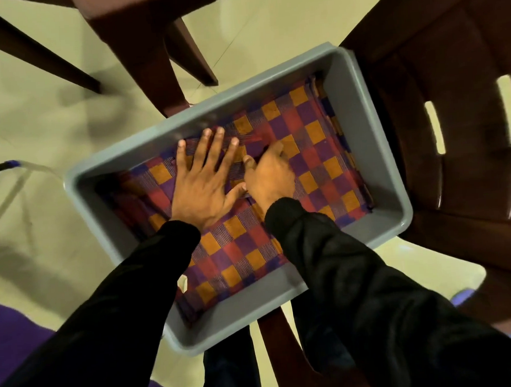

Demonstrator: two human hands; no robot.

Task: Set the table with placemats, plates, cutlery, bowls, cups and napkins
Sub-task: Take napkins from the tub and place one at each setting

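Still at the fetching stage, with left hand (206, 181) pressing flat, fingers spread, on the checked placemats (314, 148) stacked in the grey tub (357, 69), right hand (269, 172) curling to pinch the top layer (grip partly hidden), likely needing a clean peel next.

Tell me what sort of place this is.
Probably a home dining area: dark brown plastic chairs stand on a pale tiled floor, and a grey plastic tub holds checked cloth placemats.

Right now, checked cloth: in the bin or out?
In. The cloth lies inside the bin walls; left hand flat on it, right hand pinching.
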